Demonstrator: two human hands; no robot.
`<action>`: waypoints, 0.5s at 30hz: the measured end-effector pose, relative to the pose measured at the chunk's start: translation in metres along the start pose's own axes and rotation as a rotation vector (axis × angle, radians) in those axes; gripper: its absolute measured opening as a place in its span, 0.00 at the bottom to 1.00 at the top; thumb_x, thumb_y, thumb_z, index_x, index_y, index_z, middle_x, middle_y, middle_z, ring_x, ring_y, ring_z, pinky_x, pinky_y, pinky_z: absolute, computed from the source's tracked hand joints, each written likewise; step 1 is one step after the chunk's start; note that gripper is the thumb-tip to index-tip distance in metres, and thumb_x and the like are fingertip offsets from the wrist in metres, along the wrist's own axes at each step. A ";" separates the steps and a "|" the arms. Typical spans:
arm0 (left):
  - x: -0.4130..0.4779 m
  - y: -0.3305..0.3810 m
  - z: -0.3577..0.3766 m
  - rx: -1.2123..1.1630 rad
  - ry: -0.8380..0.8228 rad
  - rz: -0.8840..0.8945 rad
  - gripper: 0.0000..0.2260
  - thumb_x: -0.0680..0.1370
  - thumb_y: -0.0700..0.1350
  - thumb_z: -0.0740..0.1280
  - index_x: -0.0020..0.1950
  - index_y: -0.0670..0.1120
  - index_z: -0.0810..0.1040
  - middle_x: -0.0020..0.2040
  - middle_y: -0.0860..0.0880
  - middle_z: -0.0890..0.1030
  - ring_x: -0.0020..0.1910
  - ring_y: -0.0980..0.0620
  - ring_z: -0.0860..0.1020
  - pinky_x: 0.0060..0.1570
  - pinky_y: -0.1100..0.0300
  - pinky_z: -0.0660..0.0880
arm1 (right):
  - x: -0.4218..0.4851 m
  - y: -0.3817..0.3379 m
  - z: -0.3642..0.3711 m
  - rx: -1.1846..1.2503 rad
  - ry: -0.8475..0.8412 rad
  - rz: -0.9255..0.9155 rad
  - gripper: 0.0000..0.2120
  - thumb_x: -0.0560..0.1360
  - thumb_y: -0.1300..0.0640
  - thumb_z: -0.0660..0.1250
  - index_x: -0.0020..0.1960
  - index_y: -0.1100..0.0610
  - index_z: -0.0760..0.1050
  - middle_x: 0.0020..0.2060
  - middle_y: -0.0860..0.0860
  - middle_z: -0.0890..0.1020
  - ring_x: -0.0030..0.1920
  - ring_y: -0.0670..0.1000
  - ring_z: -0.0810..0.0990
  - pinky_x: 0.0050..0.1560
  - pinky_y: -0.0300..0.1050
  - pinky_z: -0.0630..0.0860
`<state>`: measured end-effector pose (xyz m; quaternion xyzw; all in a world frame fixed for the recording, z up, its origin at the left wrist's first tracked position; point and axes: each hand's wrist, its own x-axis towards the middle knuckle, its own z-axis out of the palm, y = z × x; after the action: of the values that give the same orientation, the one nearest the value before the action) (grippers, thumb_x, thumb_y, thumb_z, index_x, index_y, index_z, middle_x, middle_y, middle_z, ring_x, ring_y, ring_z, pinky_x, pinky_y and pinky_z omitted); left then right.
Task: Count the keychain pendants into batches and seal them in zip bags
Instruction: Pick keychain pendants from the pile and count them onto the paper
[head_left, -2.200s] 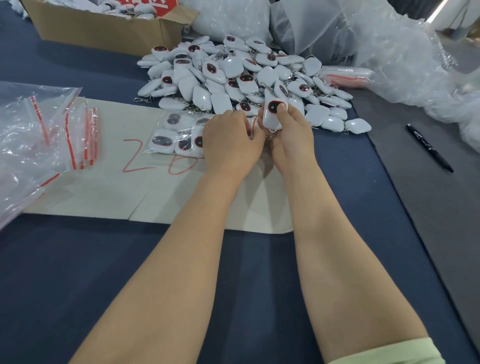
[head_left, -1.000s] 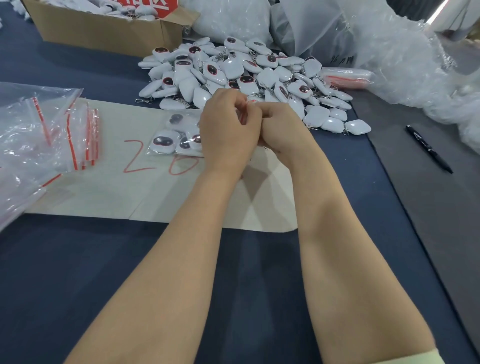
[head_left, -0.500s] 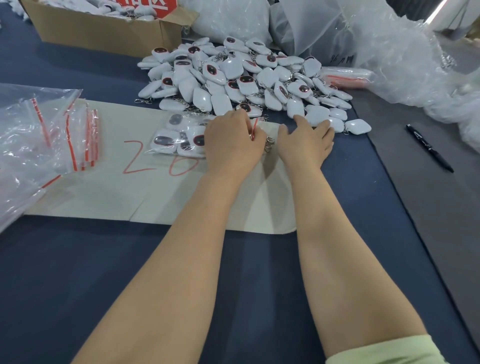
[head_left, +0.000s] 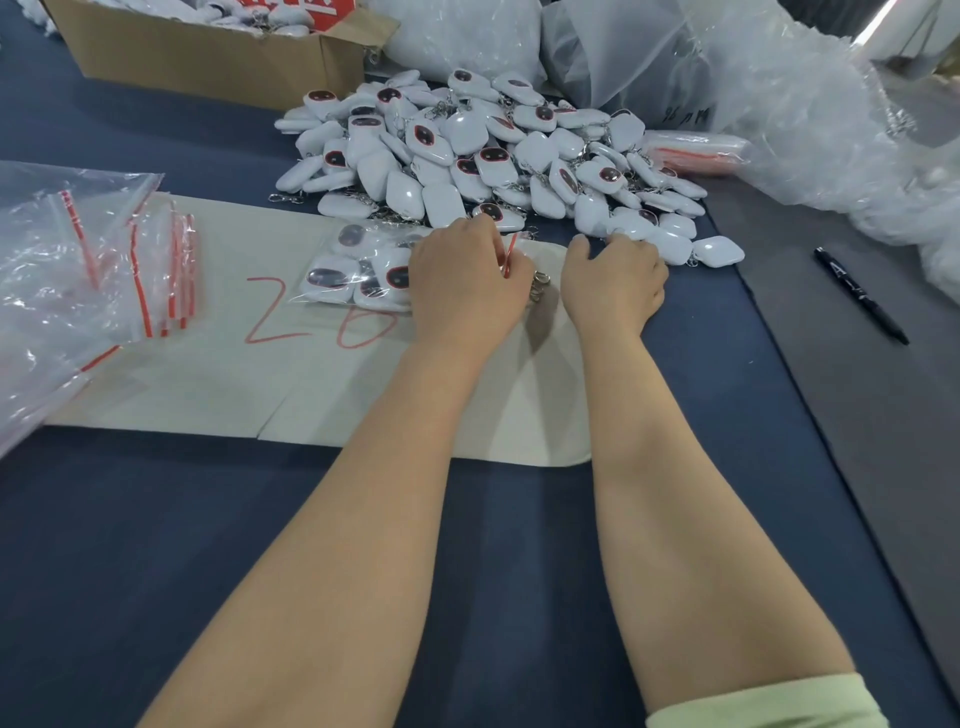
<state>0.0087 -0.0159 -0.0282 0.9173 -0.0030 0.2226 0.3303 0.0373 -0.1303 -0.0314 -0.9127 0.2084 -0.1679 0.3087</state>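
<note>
The zip bag (head_left: 363, 267) lies on the pale paper sheet (head_left: 208, 374), part full, just near of the loose pile of pendants (head_left: 483, 150). My left hand (head_left: 467, 280) grips its mouth at the right end, fingers curled over the red zip strip (head_left: 510, 254). I judge the film to be thin, soft and slippery, so the best hold is on the stiffer zip rim, not the body. The load inside should be light but lumpy, and it will slide about if I tilt the bag.

The pendants look like hard, smooth white shells, light enough to take one at a time across the flat faces. Their metal rings and chains snag on each other, so one may drag a neighbour along and spoil the count. A few rings (head_left: 540, 286) poke out by the bag's mouth and must go in before sealing.

My right hand (head_left: 613, 280) is at the near edge of the pile, thumb spread wide, fingers bent down onto a pendant. I cannot tell whether they have closed on it.

My left hand hides the bag's opening, and the glare on the film hides how many pendants are inside. The red number on the sheet is partly covered by the bag.

Empty bags (head_left: 104, 260) lie at the left, a cardboard box (head_left: 208, 57) at the far left, a pen (head_left: 860, 296) at the right, all on the blue bench (head_left: 260, 545).
</note>
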 end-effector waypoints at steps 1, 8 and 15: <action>0.000 0.000 0.000 -0.002 -0.002 -0.002 0.08 0.76 0.48 0.62 0.45 0.43 0.75 0.46 0.45 0.80 0.49 0.43 0.75 0.52 0.53 0.68 | 0.001 -0.001 -0.002 0.088 0.035 -0.007 0.20 0.80 0.51 0.56 0.66 0.61 0.72 0.67 0.57 0.71 0.70 0.58 0.65 0.69 0.49 0.62; 0.000 0.000 -0.001 -0.012 -0.003 -0.003 0.09 0.76 0.48 0.62 0.45 0.42 0.76 0.47 0.44 0.80 0.49 0.41 0.75 0.51 0.51 0.68 | -0.009 -0.022 -0.011 0.539 0.180 -0.221 0.17 0.78 0.64 0.58 0.66 0.62 0.71 0.62 0.55 0.72 0.63 0.51 0.70 0.67 0.43 0.65; -0.001 0.001 -0.001 -0.030 0.012 -0.013 0.09 0.76 0.48 0.62 0.45 0.43 0.76 0.46 0.44 0.80 0.49 0.42 0.75 0.52 0.51 0.69 | -0.003 -0.012 0.004 0.243 -0.114 -0.228 0.15 0.80 0.58 0.59 0.65 0.58 0.74 0.62 0.57 0.74 0.56 0.54 0.76 0.55 0.40 0.69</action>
<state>0.0073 -0.0159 -0.0274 0.9108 0.0015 0.2260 0.3455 0.0397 -0.1185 -0.0273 -0.8945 0.0640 -0.1736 0.4071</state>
